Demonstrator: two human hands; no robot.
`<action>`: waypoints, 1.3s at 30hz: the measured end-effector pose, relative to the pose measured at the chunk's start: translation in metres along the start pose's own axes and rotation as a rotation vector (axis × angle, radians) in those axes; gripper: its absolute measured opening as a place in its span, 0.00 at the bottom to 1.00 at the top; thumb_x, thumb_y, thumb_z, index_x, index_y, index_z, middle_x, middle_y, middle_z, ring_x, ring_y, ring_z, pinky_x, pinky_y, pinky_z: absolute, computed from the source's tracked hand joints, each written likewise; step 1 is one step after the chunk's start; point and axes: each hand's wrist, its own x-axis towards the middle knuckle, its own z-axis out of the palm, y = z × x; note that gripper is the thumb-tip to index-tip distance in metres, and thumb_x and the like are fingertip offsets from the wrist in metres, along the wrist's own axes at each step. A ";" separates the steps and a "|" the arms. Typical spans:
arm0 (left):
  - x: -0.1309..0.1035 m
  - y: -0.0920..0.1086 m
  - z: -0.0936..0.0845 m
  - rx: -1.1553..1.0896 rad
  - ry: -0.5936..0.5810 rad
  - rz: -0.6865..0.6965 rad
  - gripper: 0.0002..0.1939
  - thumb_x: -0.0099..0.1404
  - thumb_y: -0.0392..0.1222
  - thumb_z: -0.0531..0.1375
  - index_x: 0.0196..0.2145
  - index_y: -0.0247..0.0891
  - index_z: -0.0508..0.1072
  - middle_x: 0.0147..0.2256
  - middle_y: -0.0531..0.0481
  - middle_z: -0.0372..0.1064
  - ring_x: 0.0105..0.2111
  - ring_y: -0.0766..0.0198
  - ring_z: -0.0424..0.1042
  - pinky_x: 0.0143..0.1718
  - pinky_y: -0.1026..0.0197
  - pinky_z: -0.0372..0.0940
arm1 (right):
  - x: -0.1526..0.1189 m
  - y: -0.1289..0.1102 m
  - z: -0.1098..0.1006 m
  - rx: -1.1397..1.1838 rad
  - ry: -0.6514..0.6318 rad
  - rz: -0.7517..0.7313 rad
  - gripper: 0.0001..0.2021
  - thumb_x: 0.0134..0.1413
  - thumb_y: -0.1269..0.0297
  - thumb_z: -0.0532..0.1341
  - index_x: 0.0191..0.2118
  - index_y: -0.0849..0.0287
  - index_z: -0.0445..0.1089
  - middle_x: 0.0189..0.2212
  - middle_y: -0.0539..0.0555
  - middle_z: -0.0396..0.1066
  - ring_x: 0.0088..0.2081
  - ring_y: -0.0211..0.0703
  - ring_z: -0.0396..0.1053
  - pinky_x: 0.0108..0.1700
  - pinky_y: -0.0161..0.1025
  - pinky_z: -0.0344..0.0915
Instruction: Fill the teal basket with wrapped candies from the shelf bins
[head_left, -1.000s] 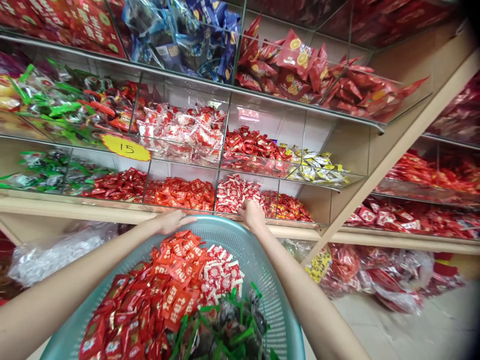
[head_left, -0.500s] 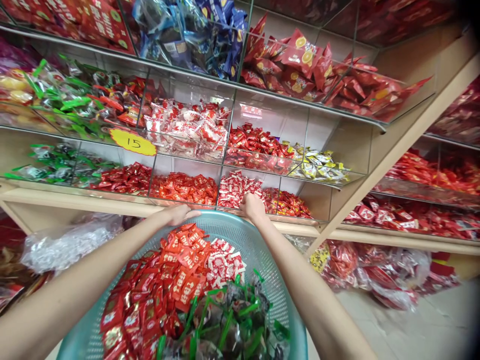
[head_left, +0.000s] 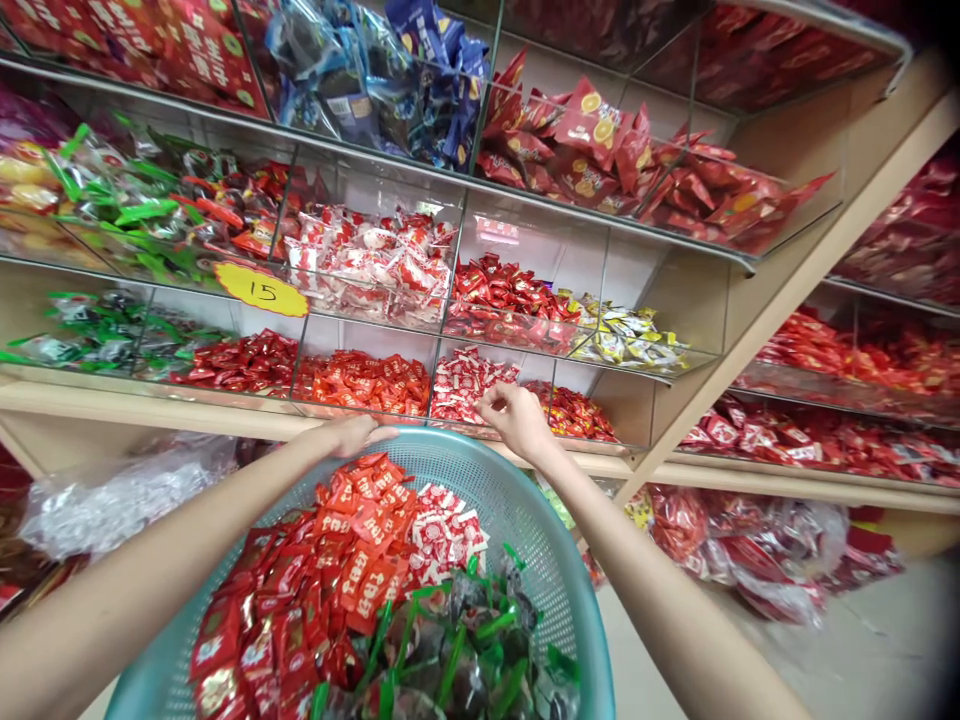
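A teal perforated plastic basket (head_left: 564, 520) holds red-wrapped candies (head_left: 360, 540), small red-and-white candies (head_left: 448, 538) and dark packets with green ends (head_left: 472, 640). At its far rim, my left hand (head_left: 346, 436) is closed over the edge with the thumb lying along it. My right hand (head_left: 519, 418) is lifted just beyond the rim, at the front of a bin of red-and-white candies (head_left: 466, 380). Its thumb and fingertips curl together in a pinch; whatever lies between them is too small to make out.
Shelves with clear dividers carry several kinds of wrapped sweets. A yellow tag (head_left: 261, 290) reading 15 hangs on the middle shelf's front. The wooden ledge (head_left: 172, 408) runs behind the basket. Below it are a clear plastic bag (head_left: 127, 495) and bagged red sweets (head_left: 757, 535).
My right hand has drawn slightly back and right from the bin, turning so its curled fingers show. My left hand stays on the rim. The view has shifted a little.
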 end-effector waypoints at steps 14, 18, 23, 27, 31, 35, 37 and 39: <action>0.000 -0.009 0.005 -0.072 0.069 0.033 0.34 0.58 0.69 0.42 0.29 0.39 0.74 0.32 0.48 0.75 0.35 0.57 0.72 0.40 0.61 0.62 | -0.078 0.030 0.037 -0.159 -0.581 -0.308 0.06 0.48 0.75 0.59 0.33 0.58 0.69 0.35 0.53 0.70 0.34 0.39 0.68 0.34 0.32 0.58; -0.001 -0.008 0.002 -0.062 0.027 0.035 0.34 0.59 0.68 0.42 0.30 0.38 0.74 0.33 0.46 0.75 0.34 0.57 0.72 0.39 0.61 0.62 | -0.053 0.030 0.021 -0.046 -0.436 -0.321 0.05 0.53 0.70 0.57 0.35 0.58 0.70 0.34 0.52 0.71 0.33 0.38 0.68 0.36 0.32 0.60; -0.007 0.002 -0.003 -0.036 -0.005 0.013 0.34 0.61 0.67 0.40 0.28 0.36 0.72 0.32 0.44 0.75 0.33 0.57 0.72 0.36 0.62 0.62 | 0.001 0.051 -0.004 -0.103 -0.153 -0.145 0.06 0.55 0.71 0.54 0.34 0.59 0.68 0.31 0.52 0.71 0.32 0.38 0.66 0.36 0.32 0.58; -0.008 0.004 -0.004 -0.027 0.010 0.009 0.34 0.60 0.67 0.40 0.27 0.36 0.72 0.32 0.44 0.75 0.34 0.56 0.73 0.37 0.61 0.62 | 0.029 0.077 -0.002 -0.194 -0.092 -0.017 0.06 0.50 0.75 0.56 0.35 0.59 0.65 0.31 0.51 0.69 0.32 0.37 0.64 0.35 0.32 0.56; -0.006 0.001 -0.002 0.010 0.025 -0.004 0.34 0.60 0.68 0.39 0.28 0.37 0.71 0.34 0.42 0.74 0.36 0.55 0.73 0.41 0.59 0.62 | 0.040 0.086 0.013 -0.231 -0.106 -0.013 0.08 0.47 0.74 0.59 0.35 0.59 0.62 0.34 0.52 0.68 0.36 0.39 0.63 0.36 0.33 0.55; -0.009 0.003 -0.004 0.023 0.031 -0.024 0.34 0.60 0.67 0.39 0.26 0.37 0.70 0.33 0.41 0.74 0.35 0.54 0.73 0.40 0.58 0.62 | 0.045 0.084 0.021 -0.298 -0.089 -0.031 0.07 0.50 0.72 0.59 0.36 0.58 0.62 0.36 0.53 0.67 0.40 0.42 0.61 0.38 0.34 0.54; -0.011 0.006 -0.006 0.015 0.016 -0.030 0.34 0.61 0.67 0.39 0.26 0.37 0.70 0.32 0.42 0.74 0.34 0.54 0.73 0.38 0.58 0.62 | 0.048 0.084 0.023 -0.332 -0.094 -0.029 0.06 0.51 0.72 0.57 0.36 0.58 0.62 0.35 0.53 0.68 0.39 0.43 0.61 0.36 0.35 0.54; -0.013 0.008 -0.008 0.014 0.009 -0.042 0.33 0.61 0.67 0.39 0.26 0.38 0.71 0.31 0.43 0.74 0.34 0.54 0.73 0.37 0.58 0.62 | 0.051 0.085 0.024 -0.348 -0.096 -0.026 0.05 0.52 0.72 0.56 0.36 0.58 0.62 0.34 0.53 0.68 0.38 0.43 0.61 0.35 0.35 0.53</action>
